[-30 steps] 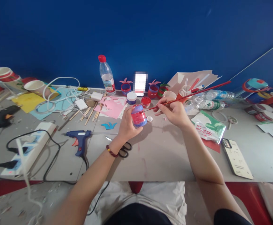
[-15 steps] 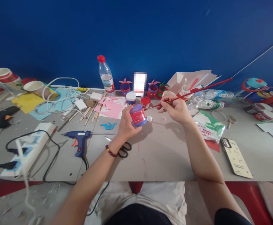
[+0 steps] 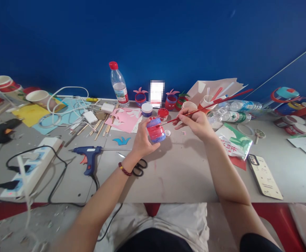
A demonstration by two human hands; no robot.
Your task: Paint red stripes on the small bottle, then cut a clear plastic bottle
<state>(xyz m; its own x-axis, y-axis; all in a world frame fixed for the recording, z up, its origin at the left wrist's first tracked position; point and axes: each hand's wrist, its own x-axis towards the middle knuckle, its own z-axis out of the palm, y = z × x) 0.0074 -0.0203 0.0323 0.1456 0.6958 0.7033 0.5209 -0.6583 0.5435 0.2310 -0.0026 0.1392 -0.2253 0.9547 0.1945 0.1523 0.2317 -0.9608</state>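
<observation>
In my left hand (image 3: 143, 140) is a small cup (image 3: 156, 131), painted red round the middle with blue bands at both ends. It is tilted above the table. My right hand (image 3: 195, 122) pinches a long red paintbrush (image 3: 218, 101), whose tip meets the cup's upper right side. Just behind the cup stands an open jar of red paint (image 3: 163, 114). A white-lidded jar of blue paint (image 3: 147, 110) is to its left. A small white cap (image 3: 168, 133) lies beside the cup. Black-handled scissors (image 3: 139, 168) lie partly under my left wrist.
A blue glue gun (image 3: 87, 155) and a white power strip (image 3: 34, 166) with trailing cords lie left. A plastic bottle (image 3: 120, 87) stands at the back, near painted cups (image 3: 170, 101). Pink paper (image 3: 123, 119) and a blue cutout (image 3: 121, 140) lie nearby. A phone (image 3: 265, 176) lies right.
The cup has turned a little in my left hand and its top now shows more. The brush and my right hand have shifted slightly left and down, with the tip still at the cup.
</observation>
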